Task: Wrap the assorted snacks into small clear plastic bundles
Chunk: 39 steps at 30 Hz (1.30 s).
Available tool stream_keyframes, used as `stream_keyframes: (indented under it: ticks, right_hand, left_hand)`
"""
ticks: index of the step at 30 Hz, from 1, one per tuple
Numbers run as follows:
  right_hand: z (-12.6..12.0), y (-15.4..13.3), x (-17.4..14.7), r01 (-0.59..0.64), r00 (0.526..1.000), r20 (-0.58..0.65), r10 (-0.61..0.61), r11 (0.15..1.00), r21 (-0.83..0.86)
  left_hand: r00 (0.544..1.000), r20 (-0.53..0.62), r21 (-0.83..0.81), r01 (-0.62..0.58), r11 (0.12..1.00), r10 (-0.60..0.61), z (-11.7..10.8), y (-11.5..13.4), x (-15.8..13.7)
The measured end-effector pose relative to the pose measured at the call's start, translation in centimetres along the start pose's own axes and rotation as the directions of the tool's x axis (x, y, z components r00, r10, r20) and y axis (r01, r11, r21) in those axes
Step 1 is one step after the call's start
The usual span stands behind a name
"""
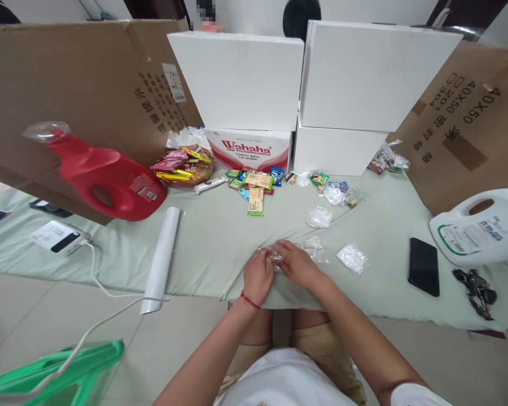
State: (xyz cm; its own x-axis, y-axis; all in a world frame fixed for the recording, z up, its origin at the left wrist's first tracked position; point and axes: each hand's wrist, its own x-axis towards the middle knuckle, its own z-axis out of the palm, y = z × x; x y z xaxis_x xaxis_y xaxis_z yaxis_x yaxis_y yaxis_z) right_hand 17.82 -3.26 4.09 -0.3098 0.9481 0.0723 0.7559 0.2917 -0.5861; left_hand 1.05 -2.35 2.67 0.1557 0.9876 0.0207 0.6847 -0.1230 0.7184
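My left hand (259,275) and my right hand (295,263) meet near the table's front edge, fingers closed around a small clear plastic bag (275,257). Something small and colourful shows inside the bag, but the fingers hide most of it. Just right of my right hand lies a crumpled clear bag (315,248), with a folded clear bag (353,259) further right and another clear bag (319,217) behind. Ahead is a pile of wrapped snacks (259,180), a cream-coloured packet (255,201) at its front.
A red jug (105,180), a white roll (161,259) and a corded white device (57,237) are at left. White boxes (237,82) stand behind a snack bowl (184,179). At right are a black phone (424,267), a white jug (482,228) and a black crumpled item (475,292).
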Motion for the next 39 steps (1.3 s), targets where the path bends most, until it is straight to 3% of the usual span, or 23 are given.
stream_keyframes:
  ticks: [2, 3, 5, 8, 11, 13, 15, 18, 22, 24, 26, 28, 32, 36, 39]
  right_hand:
    - [-1.2, 1.6, -0.9, 0.02, 0.982, -0.19, -0.002, 0.996, 0.091]
    - [-1.8, 2.5, -1.4, -0.029, 0.955, -0.292, 0.053, 0.996, 0.087]
    - [-2.7, 4.1, -2.4, -0.238, 0.882, -0.417, 0.22, 0.971, 0.009]
    - [-2.9, 5.7, -3.1, -0.459, 0.858, -0.317, 0.405, 0.881, -0.115]
    - [-3.0, 6.4, -3.2, -0.437, 0.884, -0.195, 0.424, 0.899, -0.029]
    - [-3.3, 6.5, -3.0, -0.379, 0.889, -0.224, 0.399, 0.917, 0.126]
    - [-3.5, 6.6, -3.0, -0.368, 0.865, -0.269, 0.424, 0.9, 0.234]
    - [-3.3, 6.8, -3.1, -0.49, 0.81, -0.244, 0.533, 0.844, 0.217]
    - [-2.9, 6.8, -3.3, -0.538, 0.808, -0.095, 0.581, 0.794, 0.282]
    - [-3.0, 6.0, -2.9, -0.521, 0.792, -0.159, 0.589, 0.788, 0.327]
    - [-2.8, 4.2, -2.1, -0.513, 0.768, -0.288, 0.572, 0.818, 0.26]
    - [-1.9, 1.7, -0.9, -0.497, 0.792, -0.356, 0.496, 0.863, 0.096]
    - [2.2, -2.6, 0.3, -0.404, 0.897, -0.279, 0.342, 0.89, -0.21]
    - [5.8, -3.4, -1.9, -0.264, 0.943, -0.277, 0.182, 0.918, -0.296]
    - [6.6, -3.0, -4.0, -0.224, 0.954, -0.264, 0.145, 0.928, -0.299]
  left_hand:
    - [0.997, -0.023, 0.073, -0.067, 0.995, 0.069, 0.8, 0.1, 0.0]
    - [0.996, -0.021, 0.101, -0.086, 0.991, 0.088, 1.0, 0.1, -0.1]
    - [0.995, 0.004, 0.152, -0.099, 0.983, 0.1, 0.8, 0.2, -0.3]
    - [0.996, 0.055, 0.253, -0.083, 0.964, 0.071, 0.3, 0.8, -0.5]
    - [0.995, 0.093, 0.343, -0.055, 0.938, 0.025, 0.0, 1.7, -0.4]
    - [0.994, 0.108, 0.374, -0.037, 0.927, -0.004, -0.1, 2.1, -0.3]
    - [0.992, 0.123, 0.382, -0.026, 0.924, -0.023, -0.1, 2.4, -0.3]
    - [0.989, 0.143, 0.389, -0.016, 0.921, -0.043, 0.0, 2.4, -0.4]
    - [0.987, 0.144, 0.423, -0.003, 0.906, -0.064, 0.1, 2.3, -0.7]
    - [0.986, 0.153, 0.448, -0.008, 0.894, -0.068, 0.2, 2.4, -0.6]
    - [0.983, 0.168, 0.477, -0.018, 0.879, -0.071, 0.3, 2.4, -0.5]
    - [0.982, 0.18, 0.494, -0.033, 0.869, -0.065, 0.3, 2.5, -0.4]
    - [0.985, 0.173, 0.47, -0.07, 0.88, -0.015, 0.5, 2.0, -0.6]
    - [0.986, 0.135, 0.337, -0.136, 0.932, 0.096, 0.8, 0.9, -0.7]
    - [0.979, 0.122, 0.137, -0.177, 0.975, 0.161, 0.5, 0.1, -0.5]
